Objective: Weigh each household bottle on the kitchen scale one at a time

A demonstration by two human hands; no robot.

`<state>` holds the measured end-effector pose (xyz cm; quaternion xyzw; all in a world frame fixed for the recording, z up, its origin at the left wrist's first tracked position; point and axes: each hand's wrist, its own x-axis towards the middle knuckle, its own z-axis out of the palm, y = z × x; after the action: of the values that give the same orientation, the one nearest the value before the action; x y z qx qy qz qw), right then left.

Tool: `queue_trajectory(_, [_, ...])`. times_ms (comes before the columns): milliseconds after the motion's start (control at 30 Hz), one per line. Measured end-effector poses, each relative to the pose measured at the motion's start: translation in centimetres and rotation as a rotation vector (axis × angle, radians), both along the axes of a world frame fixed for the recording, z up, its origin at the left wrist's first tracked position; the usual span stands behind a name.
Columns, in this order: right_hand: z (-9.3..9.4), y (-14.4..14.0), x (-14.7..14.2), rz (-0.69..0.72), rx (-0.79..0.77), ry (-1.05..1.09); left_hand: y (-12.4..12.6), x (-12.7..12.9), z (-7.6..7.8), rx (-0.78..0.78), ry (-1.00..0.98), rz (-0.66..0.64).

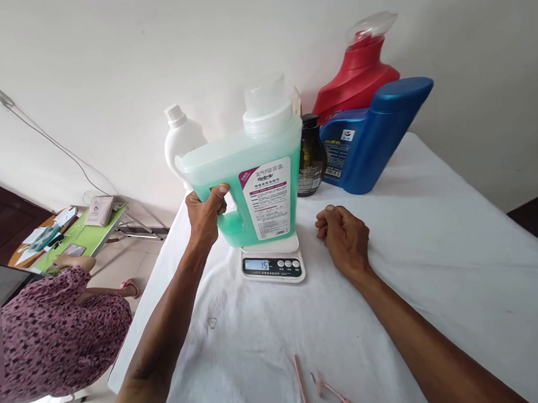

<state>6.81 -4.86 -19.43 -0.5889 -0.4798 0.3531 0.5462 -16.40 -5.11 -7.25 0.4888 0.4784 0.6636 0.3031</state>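
My left hand (209,213) is wrapped round the handle of a large translucent green detergent bottle (222,162) with a white cap. The bottle stands upright, slightly tilted, over a white digital kitchen scale (273,277). Whether its base rests fully on the plate I cannot tell. The display reads about 15. To the right of the scale, my right hand (345,236) lies on the white tablecloth with its fingers curled closed; whatever they may hold is hidden.
Behind stand a white bottle (182,137), a dark pump bottle (310,157), a blue bottle (374,142) and a red bottle (357,76) against the wall. A pink cable (335,393) lies near the front edge. At left, a person (73,338) sits beside a green table (85,232).
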Motion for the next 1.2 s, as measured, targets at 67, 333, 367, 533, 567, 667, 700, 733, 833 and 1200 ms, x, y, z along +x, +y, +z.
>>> queue_trajectory(67, [0.0, 0.0, 0.0, 0.000, -0.003, -0.003, -0.3, -0.9, -0.1, 0.010, 0.069, -0.033])
queue_trajectory(333, [0.0, 0.0, -0.1, 0.003, -0.030, 0.007, -1.2, -5.5, -2.7, -0.015, -0.002, -0.053])
queue_trajectory(367, [-0.1, 0.0, -0.2, 0.001, -0.035, 0.010, -1.1, -5.7, -3.8, -0.068, -0.041, 0.005])
queue_trajectory(533, [-0.3, 0.2, -0.2, -0.001, -0.028, 0.003, -1.1, -5.6, -9.9, -0.224, 0.011, 0.089])
queue_trajectory(567, [-0.4, 0.2, -0.2, -0.002, -0.029, 0.005, -1.2, -5.5, -10.8, -0.227, 0.039, 0.065])
queue_trajectory(667, [-0.4, 0.2, -0.2, 0.007, -0.032, -0.011, -1.5, -5.5, -11.7, -0.217, 0.074, 0.015])
queue_trajectory(700, [-0.4, 0.1, -0.2, 0.012, -0.032, -0.023, -1.5, -5.6, -11.7, -0.223, 0.075, 0.005])
queue_trajectory(733, [-0.4, 0.1, -0.2, 0.018, -0.033, -0.034, -1.5, -5.6, -11.6, -0.232, 0.079, -0.003])
queue_trajectory(833, [-0.4, 0.1, -0.1, 0.028, -0.044, -0.044, -1.4, -5.9, -11.3, -0.255, 0.097, -0.017])
queue_trajectory(1200, [-0.4, 0.0, -0.1, 0.038, -0.060, -0.044, -0.7, -6.6, -12.3, -0.288, 0.115, -0.041])
